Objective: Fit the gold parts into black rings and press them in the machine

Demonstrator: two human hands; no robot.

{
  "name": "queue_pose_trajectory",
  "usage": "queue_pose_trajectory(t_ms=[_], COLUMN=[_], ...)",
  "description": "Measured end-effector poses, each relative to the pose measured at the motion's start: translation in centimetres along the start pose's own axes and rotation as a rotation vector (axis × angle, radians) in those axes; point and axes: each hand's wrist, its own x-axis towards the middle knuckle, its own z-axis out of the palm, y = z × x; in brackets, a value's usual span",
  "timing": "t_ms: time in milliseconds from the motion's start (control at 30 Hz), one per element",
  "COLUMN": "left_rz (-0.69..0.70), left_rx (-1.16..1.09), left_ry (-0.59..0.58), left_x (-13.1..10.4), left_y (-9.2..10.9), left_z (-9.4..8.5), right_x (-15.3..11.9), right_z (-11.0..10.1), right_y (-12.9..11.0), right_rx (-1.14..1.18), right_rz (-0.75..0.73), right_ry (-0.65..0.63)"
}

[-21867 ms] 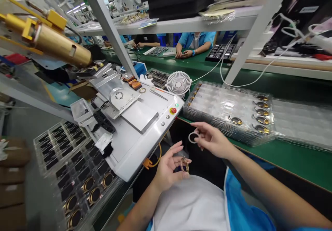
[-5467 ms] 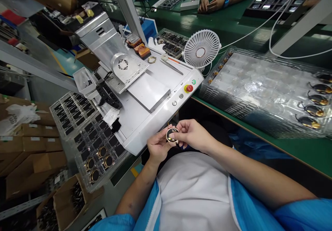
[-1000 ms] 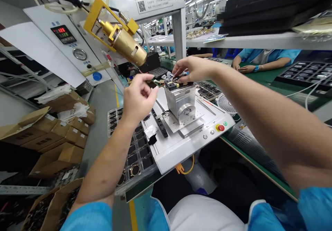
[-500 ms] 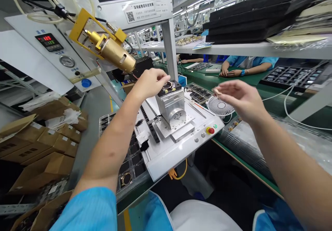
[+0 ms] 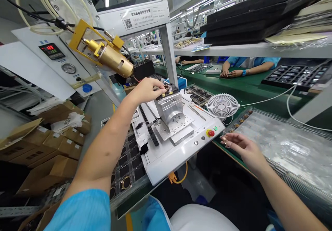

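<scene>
- Hands: two, well apart. Left hand (image 5: 149, 89) is up at the metal block (image 5: 169, 109), right hand (image 5: 246, 151) lower, by the tray stack (image 5: 293, 137).
- Round part: one, dark (image 5: 167, 88), on top of the block, right at the left fingertips and partly hidden by them. Can't tell if left thumb and fingers grip it or just touch.
- Small gold piece: one (image 5: 224, 141), pinched between right thumb and fingertips, in the air off the machine base (image 5: 162, 165) corner. Exact shape too small to read.
- Block: one, near the middle of the machine base.
- Panel buttons: four. One red (image 5: 211, 133), one green-ringed (image 5: 215, 128), two grey (image 5: 203, 138).
- Gold barrel: one (image 5: 115, 61), tilted, above and left of the left hand.
- Fan: one, white (image 5: 221, 107), beyond the right hand, between base and tray stack.
- Tweezers: one pair (image 5: 198, 112), lying right of the block.
- Co-worker's hands: two (image 5: 229, 73), resting together across the green counter (image 5: 243, 85).
</scene>
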Motion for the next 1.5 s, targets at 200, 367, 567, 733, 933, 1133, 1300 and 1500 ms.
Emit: queue_pose_trajectory(t_ms=[200,367,567,733,933,1133,1300,1500], left_rz=[-0.073,-0.084,-0.083,-0.069,-0.044,-0.081,-0.038,-0.361], left_rx=[0.239,0.325,0.283,0.205,0.193,0.066,-0.272,-0.788], left_ry=[-0.066,-0.146,-0.171,-0.072,-0.059,0.050,0.396,0.074], left_x=[1.0,2.3,2.3,-1.7,-3.2,-5.1,-14.2,-22.7], left_y=[2.1,3.1,2.9,2.6,2.3,2.6,5.8,11.3], left_z=[-0.7,-1.4,-1.1,1.1,2.7,1.8,8.6,21.9], right_x=[-0.6,-0.8,-1.1,-0.8,2.4,3.7,2.8,3.4], right_z=[0.2,-0.2,-0.3,-0.6,-0.2,1.8,2.6,2.3], right_y=[-0.6,-0.4,0.5,2.4,4.1,3.2,3.8,3.2], right_rx=[-0.023,-0.027,-0.007,-0.012,-0.376,-0.856,-1.017,-1.000], right_rz=[0.008,0.037,0.062,0.059,0.004,0.025,0.002,-0.026], right_ry=[-0.004,-0.002,0.003,-0.031,-0.127,-0.236,-0.227,-0.178])
